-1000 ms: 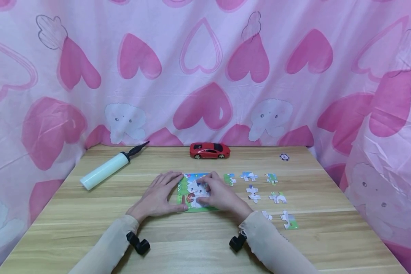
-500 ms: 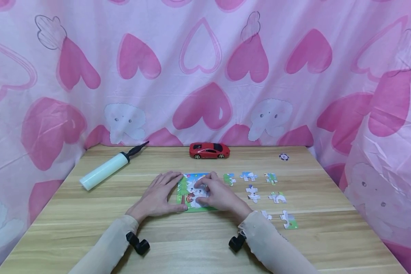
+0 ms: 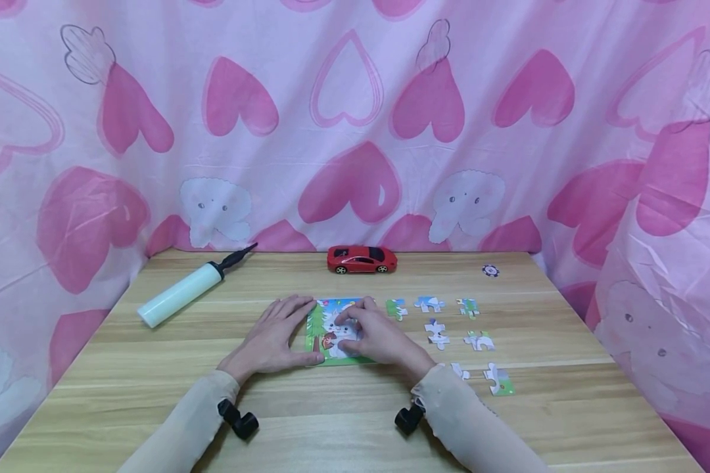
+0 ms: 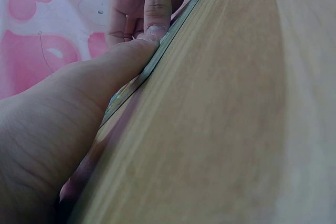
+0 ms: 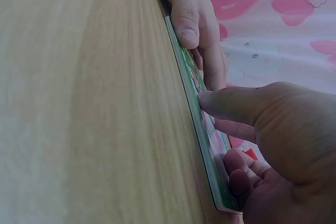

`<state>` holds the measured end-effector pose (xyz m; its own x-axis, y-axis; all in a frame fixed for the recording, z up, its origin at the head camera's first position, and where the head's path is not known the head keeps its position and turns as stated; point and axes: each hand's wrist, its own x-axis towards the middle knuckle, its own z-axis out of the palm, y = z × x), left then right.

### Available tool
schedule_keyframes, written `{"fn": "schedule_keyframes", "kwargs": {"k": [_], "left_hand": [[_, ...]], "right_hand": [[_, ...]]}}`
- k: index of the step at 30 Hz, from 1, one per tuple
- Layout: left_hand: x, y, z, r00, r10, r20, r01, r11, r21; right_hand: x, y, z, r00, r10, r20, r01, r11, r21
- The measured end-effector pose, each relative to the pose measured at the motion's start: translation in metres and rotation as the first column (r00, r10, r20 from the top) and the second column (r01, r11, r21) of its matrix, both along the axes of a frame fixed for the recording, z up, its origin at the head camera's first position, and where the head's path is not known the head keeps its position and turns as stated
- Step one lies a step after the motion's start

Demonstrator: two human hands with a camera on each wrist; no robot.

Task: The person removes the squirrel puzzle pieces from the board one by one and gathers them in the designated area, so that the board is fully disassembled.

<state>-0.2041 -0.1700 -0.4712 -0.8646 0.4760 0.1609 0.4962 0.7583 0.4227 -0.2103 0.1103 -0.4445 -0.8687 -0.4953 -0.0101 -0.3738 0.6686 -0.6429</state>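
Puzzle board (image 3: 331, 332) lies flat at mid-table on the wooden table (image 3: 154, 394), cartoon picture up; left hand (image 3: 275, 336) rests on its left edge, fingers straight and slightly spread, thumb along the near edge; right hand (image 3: 378, 338) sits on the board's right half, fingers curled, tips pressing down on the picture, whether they pinch a piece cannot be told; loose puzzle pieces (image 3: 436, 334) scattered just right of the board, apart from one another; red toy car (image 3: 362, 259) behind the board; white hand pump (image 3: 180, 294) far left; small poker chip (image 3: 491, 270) far right
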Motion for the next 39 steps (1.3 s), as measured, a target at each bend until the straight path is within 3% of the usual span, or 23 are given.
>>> {"fn": "schedule_keyframes", "kwargs": {"k": [39], "left_hand": [[-0.002, -0.001, -0.003, 1.0, 0.002, -0.007, -0.002, 0.999, -0.037]], "right_hand": [[-0.001, -0.019, 0.0, 1.0, -0.007, -0.004, 0.007, 1.0, -0.016]]}}
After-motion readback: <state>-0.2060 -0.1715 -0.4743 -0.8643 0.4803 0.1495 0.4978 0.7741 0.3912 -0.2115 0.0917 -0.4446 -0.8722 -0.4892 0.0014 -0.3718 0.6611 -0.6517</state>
